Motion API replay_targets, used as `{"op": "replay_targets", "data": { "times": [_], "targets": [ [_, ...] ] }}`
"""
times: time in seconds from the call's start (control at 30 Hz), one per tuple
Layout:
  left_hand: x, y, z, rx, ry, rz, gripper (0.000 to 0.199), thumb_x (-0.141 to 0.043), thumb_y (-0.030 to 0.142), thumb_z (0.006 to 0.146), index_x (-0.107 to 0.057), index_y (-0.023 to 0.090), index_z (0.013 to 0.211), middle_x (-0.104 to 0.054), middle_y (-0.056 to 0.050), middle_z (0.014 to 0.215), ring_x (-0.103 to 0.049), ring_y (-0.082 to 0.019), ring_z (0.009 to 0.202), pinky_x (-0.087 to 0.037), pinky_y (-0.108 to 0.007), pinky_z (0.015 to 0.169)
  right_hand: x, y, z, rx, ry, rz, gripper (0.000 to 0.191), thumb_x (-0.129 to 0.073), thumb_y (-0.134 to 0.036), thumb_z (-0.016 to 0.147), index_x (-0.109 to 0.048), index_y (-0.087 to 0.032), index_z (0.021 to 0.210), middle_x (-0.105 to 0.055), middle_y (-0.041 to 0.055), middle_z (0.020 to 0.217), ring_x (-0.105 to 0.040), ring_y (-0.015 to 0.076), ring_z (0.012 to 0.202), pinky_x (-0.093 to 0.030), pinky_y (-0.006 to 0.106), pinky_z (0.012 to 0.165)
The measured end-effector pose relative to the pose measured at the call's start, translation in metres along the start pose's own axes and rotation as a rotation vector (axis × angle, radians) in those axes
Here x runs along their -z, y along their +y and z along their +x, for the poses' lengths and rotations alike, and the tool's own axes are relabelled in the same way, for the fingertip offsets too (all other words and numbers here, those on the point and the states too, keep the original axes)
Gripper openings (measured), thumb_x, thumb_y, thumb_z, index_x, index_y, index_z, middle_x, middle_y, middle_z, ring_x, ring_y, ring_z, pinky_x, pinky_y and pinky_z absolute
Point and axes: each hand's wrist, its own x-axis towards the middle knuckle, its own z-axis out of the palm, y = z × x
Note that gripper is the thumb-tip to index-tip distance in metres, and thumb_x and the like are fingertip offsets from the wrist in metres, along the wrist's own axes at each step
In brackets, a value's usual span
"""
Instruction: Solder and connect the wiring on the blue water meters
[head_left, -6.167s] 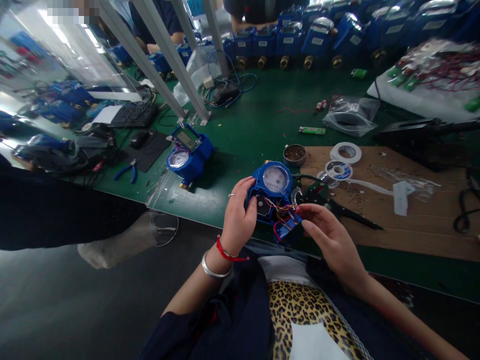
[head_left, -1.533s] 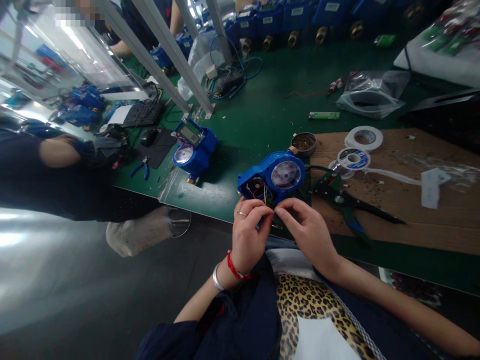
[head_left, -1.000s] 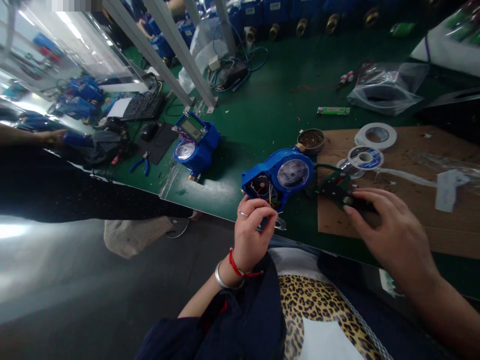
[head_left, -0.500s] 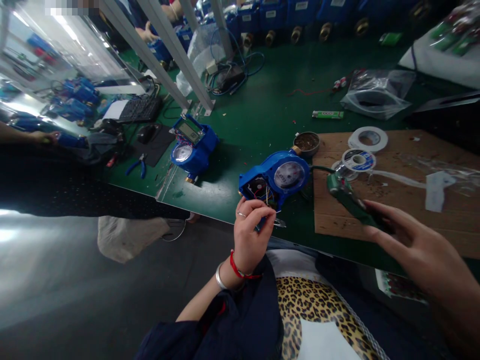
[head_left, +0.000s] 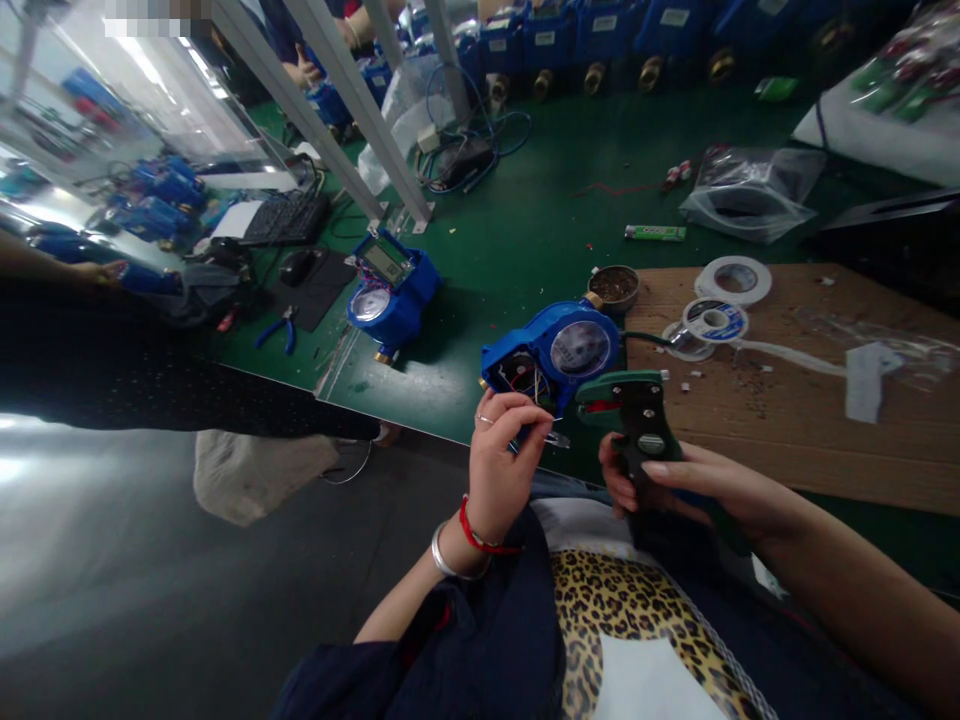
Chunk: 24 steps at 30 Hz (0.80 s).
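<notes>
A blue water meter [head_left: 555, 350] with a round dial lies near the bench's front edge, its side compartment uncovered and thin wires showing inside. My left hand [head_left: 504, 455] is at that compartment, thumb and fingertips pinched on a thin wire [head_left: 556, 420]. In my right hand [head_left: 675, 480] is a wire stripper [head_left: 637, 415] with a green head and dark handles, my fingers wrapped round it. The stripper's jaws point left, just right of the pinched wire and apart from it.
A second blue meter [head_left: 394, 300] with its display raised stands to the left, near blue-handled pliers [head_left: 279, 330]. Tape [head_left: 733, 280] and a solder spool [head_left: 715, 321] lie on cardboard [head_left: 750, 430]. Behind is a tin [head_left: 616, 285]. A co-worker's arm [head_left: 67, 265] shows at left.
My right hand has brought the wire stripper leftward from over the cardboard and turned it so its jaws face the wire. My left hand keeps its pinch almost in place.
</notes>
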Motion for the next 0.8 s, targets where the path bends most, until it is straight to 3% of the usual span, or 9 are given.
{"op": "replay_targets", "data": {
  "times": [0.27, 0.8],
  "targets": [
    [0.002, 0.001, 0.001, -0.001, -0.025, 0.009, 0.005, -0.062, 0.019, 0.088, -0.066, 0.02, 0.085, -0.061, -0.004, 0.093, -0.059, -0.018, 0.092, -0.045, -0.036, 0.09, -0.003, 0.009, 0.013, -0.048, -0.076, 0.015, 0.032, -0.064, -0.041, 0.084, -0.057, -0.012, 0.096, -0.051, 0.0001, 0.069, -0.05, 0.0121, 0.063, -0.038, 0.028, 0.062],
    [0.003, 0.0, 0.001, -0.013, -0.025, 0.014, 0.008, -0.059, 0.02, 0.089, -0.065, 0.02, 0.084, -0.061, -0.004, 0.093, -0.059, -0.018, 0.093, -0.045, -0.036, 0.091, -0.007, 0.011, 0.017, -0.077, -0.089, -0.026, 0.031, -0.062, -0.042, 0.086, -0.053, -0.013, 0.09, -0.05, -0.0016, 0.065, -0.049, 0.0108, 0.059, -0.036, 0.026, 0.058]
  ]
}}
